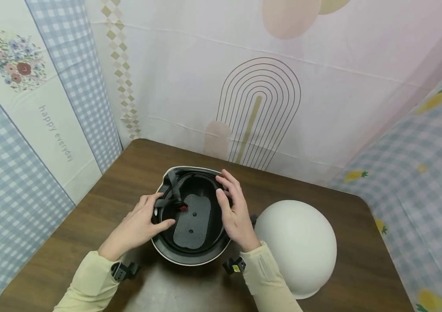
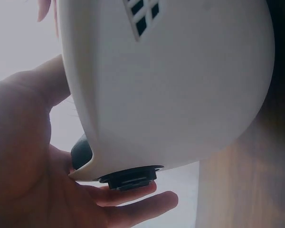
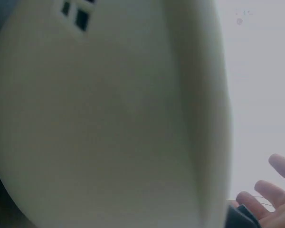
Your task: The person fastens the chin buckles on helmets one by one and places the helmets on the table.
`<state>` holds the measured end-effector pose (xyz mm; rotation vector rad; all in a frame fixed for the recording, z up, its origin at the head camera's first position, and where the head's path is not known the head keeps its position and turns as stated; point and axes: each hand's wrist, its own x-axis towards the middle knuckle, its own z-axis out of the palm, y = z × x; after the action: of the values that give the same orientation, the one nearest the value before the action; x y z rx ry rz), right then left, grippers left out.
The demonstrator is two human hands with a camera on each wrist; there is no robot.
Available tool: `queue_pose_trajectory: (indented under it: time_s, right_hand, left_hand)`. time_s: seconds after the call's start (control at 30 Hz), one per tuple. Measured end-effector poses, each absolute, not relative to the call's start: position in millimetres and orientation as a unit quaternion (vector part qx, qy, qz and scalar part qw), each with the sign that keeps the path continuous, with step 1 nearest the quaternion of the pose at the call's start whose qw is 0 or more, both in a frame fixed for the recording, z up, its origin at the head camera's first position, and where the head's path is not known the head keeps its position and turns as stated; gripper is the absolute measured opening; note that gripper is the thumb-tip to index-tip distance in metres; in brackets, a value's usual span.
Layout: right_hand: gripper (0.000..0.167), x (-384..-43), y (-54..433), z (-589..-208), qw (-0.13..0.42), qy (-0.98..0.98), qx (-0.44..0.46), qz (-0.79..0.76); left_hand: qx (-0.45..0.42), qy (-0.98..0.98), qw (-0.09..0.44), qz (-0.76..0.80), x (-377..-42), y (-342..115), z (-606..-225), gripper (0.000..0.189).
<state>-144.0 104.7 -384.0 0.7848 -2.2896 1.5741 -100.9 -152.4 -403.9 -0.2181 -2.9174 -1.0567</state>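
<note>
A white helmet (image 1: 191, 262) rests upside down on the table, its black lining facing up. Straps with a red buckle part (image 1: 183, 208) lie across the opening. My left hand (image 1: 137, 223) grips the left rim, thumb over the edge on the inner side. In the left wrist view, fingers of that hand (image 2: 33, 142) reach past the edge beside a black fitting (image 2: 130, 177) on the white shell (image 2: 180, 95). At the right rim, my right hand (image 1: 234, 212) is raised with fingers loosely spread; the right wrist view shows its fingers (image 3: 270, 192) beyond the shell's edge.
A smooth white dome (image 1: 297, 247), shaped like another helmet, stands on the brown wooden table (image 1: 100, 216) just right of my right forearm. Patterned cloths (image 1: 182, 86) hang behind the table and on both sides. Small wrist cameras (image 1: 125, 271) are strapped to both wrists.
</note>
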Motion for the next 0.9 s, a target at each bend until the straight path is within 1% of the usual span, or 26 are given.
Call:
queue_pose_trajectory:
  time_s: [0.17,0.33,0.43,0.63,0.9]
  right_hand:
    - [0.034,-149,105,-391,0.166,-0.770,0.271,0.553]
    - [0.032,-150,106,-394,0.182,-0.758,0.265,0.568]
    - [0.030,-145,104,-388,0.189,-0.746,0.263,0.582]
    - [0.028,-132,101,-367,0.186,-0.739,0.262,0.593]
    - [0.028,-132,104,-366,0.184,-0.733,0.249,0.606]
  left_hand:
    - [-0.064,-0.939,0.011,-0.339,-101,-152,-405,0.079]
    - [-0.064,-0.940,0.010,-0.336,-100,-153,-406,0.081]
    - [-0.063,-0.940,0.011,-0.335,-100,-152,-406,0.082]
    - [-0.063,-0.940,0.011,-0.334,-100,-152,-406,0.082]
    - [-0.060,-0.941,0.013,-0.331,-100,-151,-406,0.081]
